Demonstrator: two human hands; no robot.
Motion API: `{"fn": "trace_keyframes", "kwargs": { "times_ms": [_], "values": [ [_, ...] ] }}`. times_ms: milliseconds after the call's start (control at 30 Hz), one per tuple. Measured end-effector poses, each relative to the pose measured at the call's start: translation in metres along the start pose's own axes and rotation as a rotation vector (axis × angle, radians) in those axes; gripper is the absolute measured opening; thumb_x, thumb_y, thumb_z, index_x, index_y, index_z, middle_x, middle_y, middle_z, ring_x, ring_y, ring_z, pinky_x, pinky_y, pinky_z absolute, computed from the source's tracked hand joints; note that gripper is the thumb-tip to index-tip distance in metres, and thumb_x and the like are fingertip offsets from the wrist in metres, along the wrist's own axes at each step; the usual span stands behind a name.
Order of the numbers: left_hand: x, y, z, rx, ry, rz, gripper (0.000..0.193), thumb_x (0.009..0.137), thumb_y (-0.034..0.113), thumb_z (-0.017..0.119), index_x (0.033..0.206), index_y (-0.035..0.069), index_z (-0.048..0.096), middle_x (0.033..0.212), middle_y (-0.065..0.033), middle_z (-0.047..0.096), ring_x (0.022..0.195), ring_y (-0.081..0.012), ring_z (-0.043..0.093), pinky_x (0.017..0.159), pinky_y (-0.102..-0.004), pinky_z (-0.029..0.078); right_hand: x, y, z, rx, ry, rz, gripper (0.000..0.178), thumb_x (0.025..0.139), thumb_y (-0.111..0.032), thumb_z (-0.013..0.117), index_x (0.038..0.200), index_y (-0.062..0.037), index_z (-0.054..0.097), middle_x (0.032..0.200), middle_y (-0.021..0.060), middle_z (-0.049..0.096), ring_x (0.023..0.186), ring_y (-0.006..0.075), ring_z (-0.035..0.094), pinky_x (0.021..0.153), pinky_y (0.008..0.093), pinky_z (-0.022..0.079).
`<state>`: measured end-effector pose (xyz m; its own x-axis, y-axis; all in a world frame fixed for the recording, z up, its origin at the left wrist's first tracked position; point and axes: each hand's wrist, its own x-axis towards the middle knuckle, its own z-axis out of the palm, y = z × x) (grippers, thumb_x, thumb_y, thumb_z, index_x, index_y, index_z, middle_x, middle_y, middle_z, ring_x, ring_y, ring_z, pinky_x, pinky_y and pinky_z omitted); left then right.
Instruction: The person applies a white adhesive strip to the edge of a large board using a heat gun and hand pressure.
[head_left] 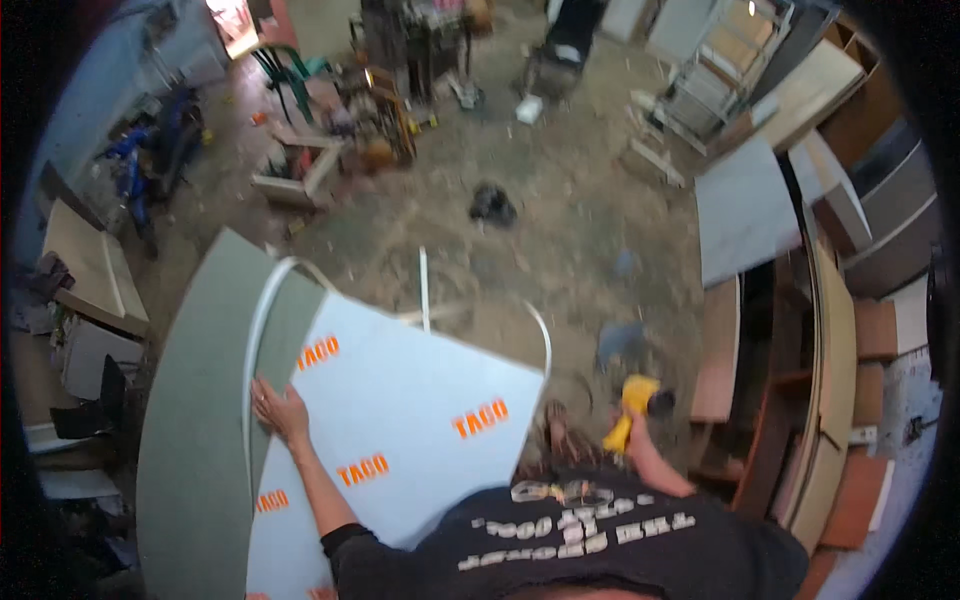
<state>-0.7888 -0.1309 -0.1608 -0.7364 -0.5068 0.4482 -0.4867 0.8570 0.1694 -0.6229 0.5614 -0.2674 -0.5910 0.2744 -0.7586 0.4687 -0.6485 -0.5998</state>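
Note:
A white panel (400, 390) with orange print lies in front of me, partly over a grey-green board (195, 400). Along the panel's left edge runs a thin white edging strip (250, 350), whose far end curls up and over. My left hand (280, 408) rests at that edge, its fingers stretched out and touching the strip. Off the panel's right side, my right hand (637, 432) is wrapped round the handle of a yellow pistol-grip power tool (630, 405). The tool's black end points to the right; its exact kind is unclear.
Another white strip (547, 335) curves off the panel's far right corner. Cabinets and loose boards (745, 205) line the right side. A dark bundle (492, 204) lies on the floor ahead. Farther off stand a green chair (285, 75) and a wooden frame (300, 175).

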Motion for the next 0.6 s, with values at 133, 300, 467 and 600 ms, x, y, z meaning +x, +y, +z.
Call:
{"fn": "trace_keyframes", "kwargs": {
  "times_ms": [133,300,467,600],
  "values": [
    [-0.104,0.036,-0.032,-0.473,-0.122,-0.062,0.063,0.086,0.021,0.066,0.137,-0.003,0.038,0.143,-0.0211,0.037,0.133,-0.0340,0.035,0.111,-0.0422,0.027,-0.001,-0.028,0.022,0.103,0.056,-0.125,0.021,0.084,-0.028,0.055,0.102,-0.0154,0.052,0.086,0.0023,0.061,0.070,0.0152,0.056,0.057,0.0309,0.048],
    [-0.213,0.181,-0.083,-0.758,-0.474,0.053,0.068,0.082,0.017,0.069,0.138,-0.003,0.037,0.143,-0.0216,0.036,0.135,-0.0338,0.032,0.112,-0.0423,0.023,0.025,-0.063,0.013,-0.127,-0.028,-0.209,0.030,0.080,-0.014,0.063,0.109,-0.0098,0.060,0.099,0.0014,0.064,0.079,0.0119,0.059,0.066,0.0269,0.050],
    [-0.242,0.313,-0.083,-0.598,-0.649,0.436,0.070,0.073,0.027,0.074,0.132,-0.001,0.047,0.138,-0.0227,0.043,0.131,-0.0354,0.037,0.109,-0.0450,0.027,0.039,-0.108,0.046,-0.479,-0.117,-0.283,0.020,0.078,-0.008,0.060,0.097,-0.0020,0.065,0.094,0.0046,0.065,0.070,0.0137,0.060,0.064,0.0285,0.048],
    [-0.207,0.386,-0.039,-0.361,-0.869,0.693,0.070,0.074,0.041,0.071,0.129,0.002,0.051,0.130,-0.0214,0.051,0.125,-0.0336,0.044,0.106,-0.0459,0.031,0.070,-0.136,0.025,-0.504,-0.459,-0.202,0.017,0.079,-0.010,0.059,0.094,-0.0028,0.064,0.089,0.0058,0.065,0.069,0.0132,0.060,0.063,0.0286,0.049]
  ]
}}
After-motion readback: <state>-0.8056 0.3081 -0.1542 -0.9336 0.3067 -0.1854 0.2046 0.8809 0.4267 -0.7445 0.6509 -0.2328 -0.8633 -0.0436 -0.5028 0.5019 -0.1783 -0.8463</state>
